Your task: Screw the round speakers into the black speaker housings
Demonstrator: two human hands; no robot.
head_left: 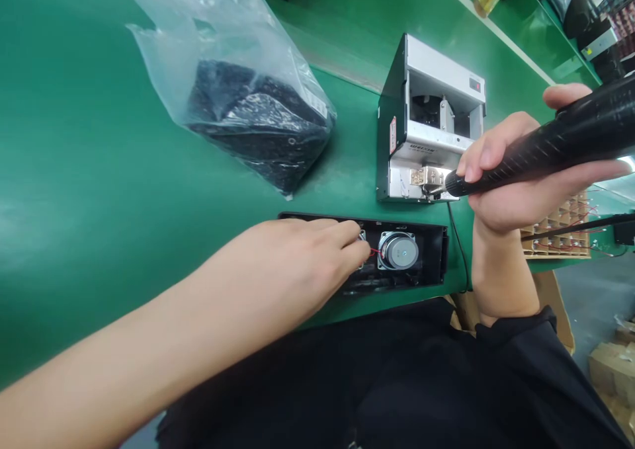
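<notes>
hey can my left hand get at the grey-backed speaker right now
Probably yes: your left hand is close beside the grey-backed speaker, which sits uncovered in the black housing. A thin red wire shows between them but seems no obstacle.

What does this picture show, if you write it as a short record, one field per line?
Left hand: at the black casing, grip hidden
Right hand: holds a black tool, its tip at the front of the silver machine
Casing: open, with a round speaker right of the left hand
Beyond casing: clear plastic bag with dark contents
Surface: green table
</notes>
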